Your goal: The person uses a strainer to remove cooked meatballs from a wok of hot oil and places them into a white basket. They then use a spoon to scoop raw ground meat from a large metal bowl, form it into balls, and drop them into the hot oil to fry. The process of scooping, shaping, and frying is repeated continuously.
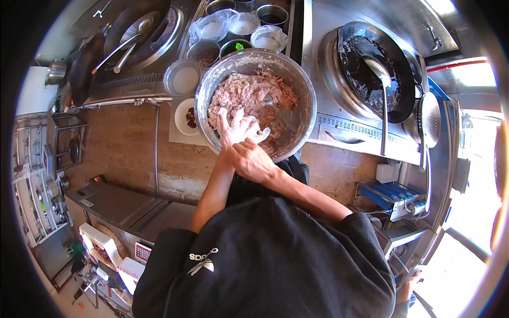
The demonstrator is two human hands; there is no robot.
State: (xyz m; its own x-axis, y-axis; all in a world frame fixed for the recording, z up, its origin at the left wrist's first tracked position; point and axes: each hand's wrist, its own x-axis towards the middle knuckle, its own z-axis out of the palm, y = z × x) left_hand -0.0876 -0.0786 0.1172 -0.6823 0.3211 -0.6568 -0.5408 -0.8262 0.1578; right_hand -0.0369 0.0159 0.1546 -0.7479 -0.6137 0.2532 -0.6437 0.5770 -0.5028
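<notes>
A large steel mixing bowl (305, 115) stands in front of me, its inner wall smeared with residue. Pale pink minced meat mixture (246, 89) is heaped along its far and left sides. Over the near left part of the mixture is my left hand (238, 126), fingers spread and nothing held in them. White covers that hand; whether it is a thin glove or a coating, I cannot tell. My right hand (252, 161) is bare and closed around the left wrist, at the near rim of the bowl.
Left of the bowl sit a container of white contents (182, 80) and a white bowl (181, 115) with dark bits. Several seasoning pots (272, 15) line the back. A wok (405, 87) with a perforated ladle (384, 107) is at right. Another person's hand (413, 278) shows lower right.
</notes>
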